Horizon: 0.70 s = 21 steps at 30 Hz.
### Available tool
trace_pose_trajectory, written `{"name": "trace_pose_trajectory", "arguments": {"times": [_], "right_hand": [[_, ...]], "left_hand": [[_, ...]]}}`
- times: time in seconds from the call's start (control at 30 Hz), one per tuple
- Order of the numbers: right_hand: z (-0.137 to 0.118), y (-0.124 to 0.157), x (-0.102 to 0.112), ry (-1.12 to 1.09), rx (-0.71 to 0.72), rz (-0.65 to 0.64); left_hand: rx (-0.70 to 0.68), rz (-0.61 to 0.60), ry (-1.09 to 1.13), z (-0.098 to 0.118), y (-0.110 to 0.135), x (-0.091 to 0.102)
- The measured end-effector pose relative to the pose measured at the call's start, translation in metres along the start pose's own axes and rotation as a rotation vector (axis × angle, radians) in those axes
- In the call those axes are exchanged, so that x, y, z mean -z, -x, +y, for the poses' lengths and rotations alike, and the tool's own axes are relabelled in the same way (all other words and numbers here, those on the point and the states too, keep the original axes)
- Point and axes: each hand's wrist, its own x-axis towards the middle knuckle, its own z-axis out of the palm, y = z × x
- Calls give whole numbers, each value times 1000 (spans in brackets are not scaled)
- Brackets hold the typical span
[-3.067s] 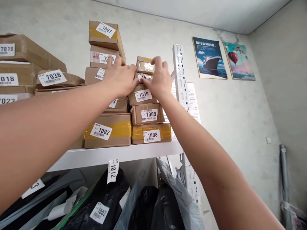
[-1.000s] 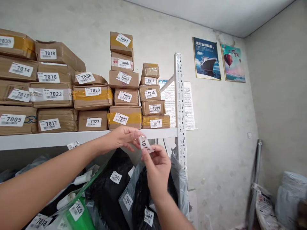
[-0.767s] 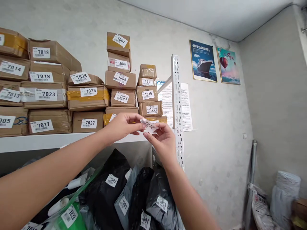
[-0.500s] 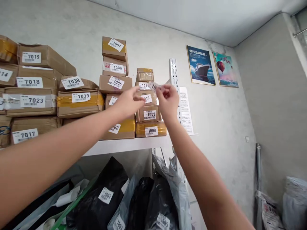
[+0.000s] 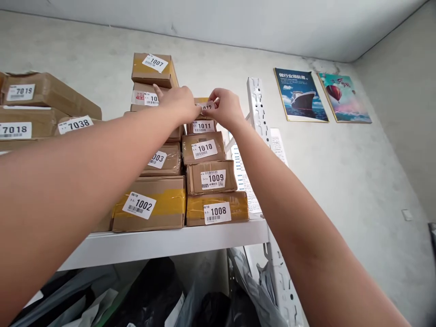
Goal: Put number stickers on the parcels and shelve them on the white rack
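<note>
A small white barcode label (image 5: 207, 107) ending in 12 is against the front of the top carton (image 5: 200, 100) in the right-hand stack. My right hand (image 5: 226, 106) pinches its right end between thumb and fingers. At the label's left end is my left hand (image 5: 179, 103), its thumb side closed on the edge and one finger sticking out toward the 1006 carton (image 5: 139, 96). The back of this hand hides most of its fingertips. Directly below are the cartons labelled 1011 (image 5: 193, 127), 1010 (image 5: 220, 141), 1009 (image 5: 229, 175) and 1008 (image 5: 240, 206).
The white shelf (image 5: 218, 238) bears the carton stacks, with carton 1007 (image 5: 139, 68) highest. A perforated metal post (image 5: 257, 104) rises at the shelf's right end. Dark plastic parcels (image 5: 153, 286) lie below. Two posters (image 5: 301, 111) hang on the wall.
Both hands have moved up to the top carton, and the label now lies against its front. The left hand has closed in on the label. The view has shifted nearer the stacks.
</note>
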Motion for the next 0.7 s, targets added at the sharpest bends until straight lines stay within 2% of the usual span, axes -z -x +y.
{"name": "trace_pose_trajectory", "arguments": {"times": [0.1, 0.2, 0.27, 0.37, 0.43, 0.5, 0.6, 0.7], "right_hand": [[3, 3, 1, 28, 32, -22], [-1, 11, 1, 65, 58, -16], [-4, 15, -1, 86, 62, 23], [1, 15, -7, 111, 56, 142], [12, 8, -14, 108, 41, 237], [27, -3, -20, 74, -13, 275], [44, -15, -27, 4, -163, 167], [45, -15, -27, -17, -240, 68]], "left_hand": [[-27, 23, 36, -21, -11, -15], [94, -68, 6, -25, -10, -20], [138, -79, 21, -27, -6, -23], [89, 32, 131, -37, -6, -33], [19, 118, 224, -47, -8, -40], [-15, 157, 255, -53, -9, -44], [34, 138, 192, -49, -5, -41], [66, 104, 117, -31, 7, -28]]}}
